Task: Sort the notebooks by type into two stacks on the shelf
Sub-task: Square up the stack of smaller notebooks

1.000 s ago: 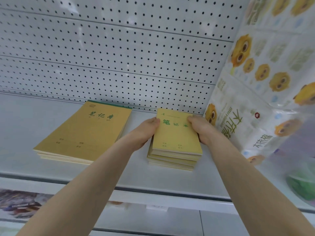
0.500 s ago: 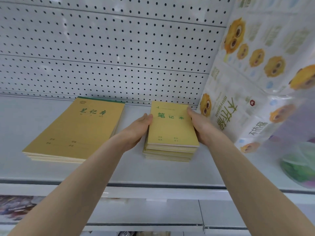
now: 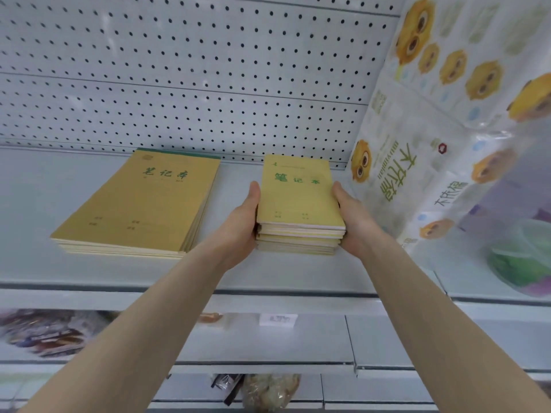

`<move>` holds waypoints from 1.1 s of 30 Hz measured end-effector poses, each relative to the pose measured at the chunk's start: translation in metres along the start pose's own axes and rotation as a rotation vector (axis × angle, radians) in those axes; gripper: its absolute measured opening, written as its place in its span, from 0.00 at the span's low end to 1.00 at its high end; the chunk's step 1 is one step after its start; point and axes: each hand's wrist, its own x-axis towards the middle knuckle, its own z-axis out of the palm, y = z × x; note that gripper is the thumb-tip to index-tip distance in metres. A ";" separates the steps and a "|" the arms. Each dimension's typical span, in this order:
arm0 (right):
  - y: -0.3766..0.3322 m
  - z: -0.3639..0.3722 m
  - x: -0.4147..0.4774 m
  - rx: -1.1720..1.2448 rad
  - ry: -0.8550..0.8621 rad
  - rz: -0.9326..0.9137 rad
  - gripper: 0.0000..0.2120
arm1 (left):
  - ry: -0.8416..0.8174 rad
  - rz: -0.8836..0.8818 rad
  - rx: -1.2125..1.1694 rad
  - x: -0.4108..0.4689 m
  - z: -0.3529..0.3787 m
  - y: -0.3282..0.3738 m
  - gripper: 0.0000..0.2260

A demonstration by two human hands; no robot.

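**Hands press the small stack**

On the white metal shelf (image 3: 44, 263), the stack of large yellow paper notebooks (image 3: 134, 204) lies at 9 o'clock. The left hand (image 3: 238, 225) and right hand (image 3: 354, 222) flank the stack of small yellow notebooks (image 3: 299, 210) at the centre, straight fingers pressed together against its sides.

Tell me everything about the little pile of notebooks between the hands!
The small notebook stack is several thin books with yellowish paper covers, green printed characters on the top one and pale page edges. It lies flat on the white shelf, slightly uneven, right of a bigger stack. The left hand presses its left side, the right hand its right side.
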 end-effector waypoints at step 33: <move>0.018 -0.040 -0.041 -1.404 -0.074 -0.939 0.26 | 0.260 0.466 0.854 -0.038 -0.007 -0.029 0.26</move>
